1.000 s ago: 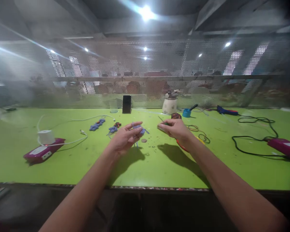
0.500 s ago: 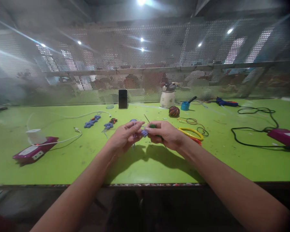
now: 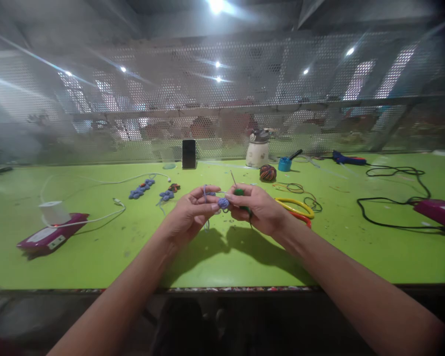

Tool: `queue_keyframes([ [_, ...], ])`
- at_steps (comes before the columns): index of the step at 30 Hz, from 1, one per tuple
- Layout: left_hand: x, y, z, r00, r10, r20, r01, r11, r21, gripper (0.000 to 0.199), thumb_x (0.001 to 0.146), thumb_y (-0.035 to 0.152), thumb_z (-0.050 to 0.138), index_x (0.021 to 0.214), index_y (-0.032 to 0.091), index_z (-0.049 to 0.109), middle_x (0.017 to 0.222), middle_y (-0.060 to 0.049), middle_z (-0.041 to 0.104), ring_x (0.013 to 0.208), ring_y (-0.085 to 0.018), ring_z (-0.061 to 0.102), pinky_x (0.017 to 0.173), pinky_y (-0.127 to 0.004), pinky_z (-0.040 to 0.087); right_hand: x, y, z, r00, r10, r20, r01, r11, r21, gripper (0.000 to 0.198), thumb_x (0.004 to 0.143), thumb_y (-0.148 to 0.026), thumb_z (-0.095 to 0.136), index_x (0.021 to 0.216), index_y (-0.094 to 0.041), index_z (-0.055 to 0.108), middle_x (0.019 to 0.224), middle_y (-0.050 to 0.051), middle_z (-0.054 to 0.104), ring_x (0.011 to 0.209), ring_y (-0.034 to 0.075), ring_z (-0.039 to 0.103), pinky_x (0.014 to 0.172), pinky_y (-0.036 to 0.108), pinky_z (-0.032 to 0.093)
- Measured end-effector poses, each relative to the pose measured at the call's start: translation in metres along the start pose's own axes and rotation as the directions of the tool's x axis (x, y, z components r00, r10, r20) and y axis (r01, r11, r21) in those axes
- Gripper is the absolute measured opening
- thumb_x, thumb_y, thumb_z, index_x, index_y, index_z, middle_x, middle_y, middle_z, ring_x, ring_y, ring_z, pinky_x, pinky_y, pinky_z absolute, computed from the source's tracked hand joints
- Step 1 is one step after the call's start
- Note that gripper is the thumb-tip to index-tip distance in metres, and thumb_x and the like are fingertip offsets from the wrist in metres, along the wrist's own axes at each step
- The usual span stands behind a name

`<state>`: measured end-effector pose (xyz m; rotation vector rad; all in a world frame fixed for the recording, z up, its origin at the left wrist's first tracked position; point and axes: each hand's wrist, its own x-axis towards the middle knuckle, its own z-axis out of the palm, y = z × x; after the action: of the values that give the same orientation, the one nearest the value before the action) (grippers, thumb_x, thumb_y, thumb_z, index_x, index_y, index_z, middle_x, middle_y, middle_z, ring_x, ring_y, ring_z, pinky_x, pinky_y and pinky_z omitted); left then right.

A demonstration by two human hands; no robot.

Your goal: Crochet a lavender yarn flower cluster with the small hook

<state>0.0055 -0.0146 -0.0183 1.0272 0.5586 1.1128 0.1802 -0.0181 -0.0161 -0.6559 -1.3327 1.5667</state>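
Between the fingertips of both hands sits a small purple crocheted piece. My left hand is closed on its left side, with a strand of purple yarn running over the fingers and hanging below. My right hand grips a green-handled crochet hook, its thin metal shaft tilted up and to the left. The right thumb and fingertip also touch the crocheted piece. Part of the handle is hidden inside the right palm. Further left on the green table lie finished-looking purple crocheted pieces and a smaller purple bunch.
Behind my hands are a ball of dark multicoloured yarn, a jug-like bottle, a blue pot and a phone. Yellow ring lies by my right wrist. Purple power strips with cables flank both sides; a glue gun lies back right.
The hook has tilted and shifted slightly right. My left fingers have spread around the yarn, and the crocheted piece now shows more fully between the hands. The view has tipped slightly.
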Motion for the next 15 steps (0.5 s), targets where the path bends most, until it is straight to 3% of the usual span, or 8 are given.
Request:
queue_keyframes([
  [9,-0.0045,0.0032,0.0014,0.999,-0.049,-0.012,0.049,0.999,-0.015,0.043,0.06,-0.006,0.074,0.1,0.01,0.065,0.075,-0.006,0.072,0.067,-0.01,0.065,0.064,-0.017,0.046,0.0007,0.002,0.0021,0.993,-0.11,-0.033,0.105,0.986,-0.129,0.031,0.075,-0.038,0.075,0.074,-0.016,0.053,0.054,-0.006,0.05,0.041,0.004,0.035,0.041,0.02,0.021],
  [15,-0.0056,0.0037,0.0022,1.0,-0.018,-0.008,0.018,1.0,-0.024,0.048,0.063,-0.002,0.075,0.108,0.01,0.066,0.079,-0.006,0.072,0.072,-0.011,0.066,0.066,-0.019,0.048,0.0005,0.0008,0.0005,0.995,-0.096,-0.022,0.093,0.989,-0.117,0.029,0.076,-0.036,0.074,0.073,-0.016,0.053,0.054,-0.006,0.051,0.04,0.003,0.034,0.04,0.02,0.02],
])
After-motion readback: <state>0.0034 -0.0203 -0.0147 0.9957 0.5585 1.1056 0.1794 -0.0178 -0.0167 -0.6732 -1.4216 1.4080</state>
